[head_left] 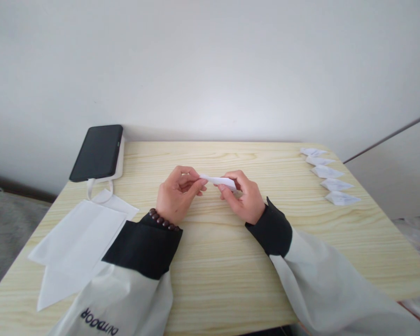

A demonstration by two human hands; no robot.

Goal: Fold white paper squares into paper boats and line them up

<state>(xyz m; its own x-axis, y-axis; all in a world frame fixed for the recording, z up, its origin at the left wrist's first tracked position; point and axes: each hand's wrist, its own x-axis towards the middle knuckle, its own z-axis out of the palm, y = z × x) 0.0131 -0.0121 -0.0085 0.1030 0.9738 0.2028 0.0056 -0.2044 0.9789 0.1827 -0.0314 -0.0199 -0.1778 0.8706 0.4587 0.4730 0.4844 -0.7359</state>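
Observation:
A narrow piece of folded white paper (217, 180) is held level between my two hands, above the middle of the table. My left hand (178, 192) pinches its thin left tip between thumb and forefinger. At the wider right end, my right hand (243, 195) grips it with the thumb in front and the fingers behind, hiding part of that end. Several folded paper boats (327, 171) stand in a column on the right side of the table. Loose white paper sheets (80, 228) lie overlapping to the left of my left forearm.
A black tablet or phone (98, 151) rests on a white box (120, 161) with a strap loop at the back left. The wood-grain table (227, 280) meets a white wall (217, 70) behind. A grey floor (16, 217) shows beyond the left edge.

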